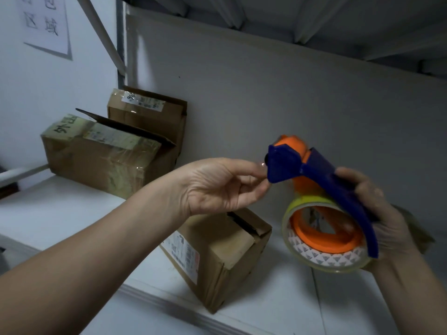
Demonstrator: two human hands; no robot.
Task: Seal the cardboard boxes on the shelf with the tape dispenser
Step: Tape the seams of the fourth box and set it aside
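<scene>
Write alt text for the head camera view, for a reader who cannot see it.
A person's right hand holds a blue and orange tape dispenser loaded with clear tape, while the left hand pinches at its front tip. Below, a cardboard box sits on a white shelf with its top seam gapping; two more boxes stand at the back left.

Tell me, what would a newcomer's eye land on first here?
The bright blue and orange tape dispenser, centre right: the right hand holds it while the left hand pinches its front tip. Below them a cardboard box stands on the white shelf, top flaps gaping; two more boxes sit at the back left.
</scene>
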